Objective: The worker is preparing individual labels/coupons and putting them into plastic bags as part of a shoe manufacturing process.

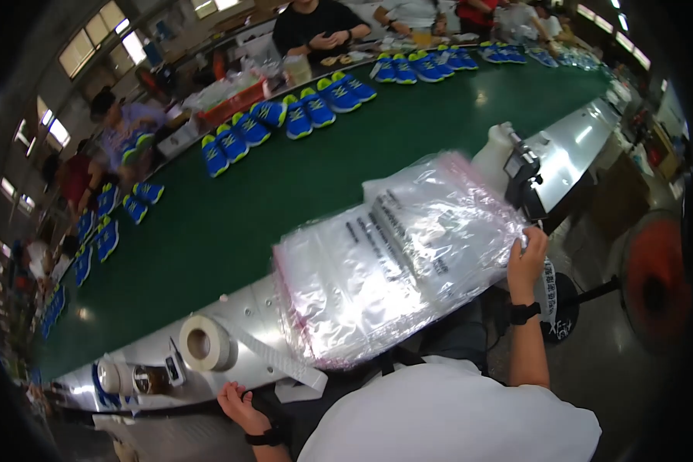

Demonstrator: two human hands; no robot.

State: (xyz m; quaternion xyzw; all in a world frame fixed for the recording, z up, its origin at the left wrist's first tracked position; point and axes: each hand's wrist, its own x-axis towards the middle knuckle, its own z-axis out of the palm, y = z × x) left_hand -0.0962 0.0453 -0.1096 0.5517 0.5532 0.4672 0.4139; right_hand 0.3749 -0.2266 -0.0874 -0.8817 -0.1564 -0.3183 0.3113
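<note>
A stack of clear plastic bags (pixel 346 285) with dark print and pinkish edges lies over the metal table edge and part of the green belt, in front of me. At its right corner is my right hand (pixel 527 258), thumb and fingers closed on the bags' edge. My left hand (pixel 242 406) is beside the front edge of the table, below a roll of white tape (pixel 204 343); its fingers are loosely bent and apart, with nothing visible in them. A loose white strip (pixel 273 356) runs from near the roll toward the bags.
Blue and lime shoes (pixel 246 129) stand in rows along the green conveyor belt (pixel 208 223). A white spray bottle (pixel 494 154) and a black holder (pixel 522 173) stand beyond the bags. Jars (pixel 150 379) sit at lower left; a fan (pixel 654 285) is at right. People work across the belt.
</note>
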